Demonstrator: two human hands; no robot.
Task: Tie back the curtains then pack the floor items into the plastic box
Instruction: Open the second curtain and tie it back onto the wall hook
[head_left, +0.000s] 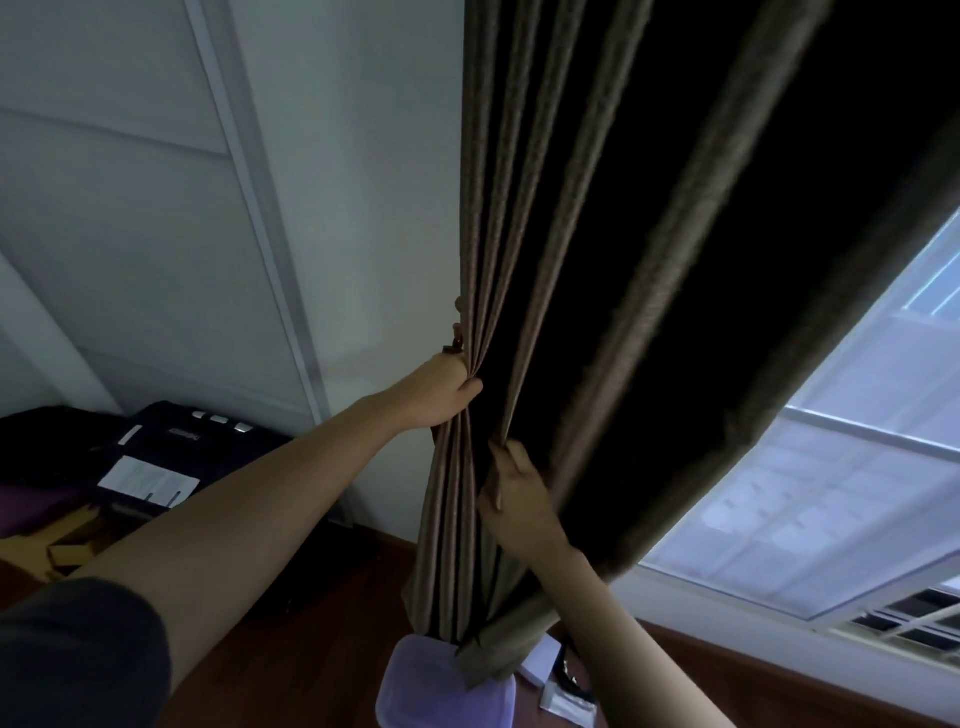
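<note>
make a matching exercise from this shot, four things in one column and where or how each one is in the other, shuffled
Things:
1. left hand
2. right hand
3. plastic box
4. window

Place or state:
a. on the floor under the hem of the curtain
b. grips the bunched folds next to the wall
c. bright, to the right of the curtain
d. holds one fold lower down

Pairs: 1-b, 2-d, 3-a, 4-c

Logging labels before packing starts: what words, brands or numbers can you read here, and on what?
Dark case: small pale logo, too blurred to read.
White sheet on the case: print too small to read.
White packets on the floor: no legible marks.
Curtain, plastic box: no text visible.
</note>
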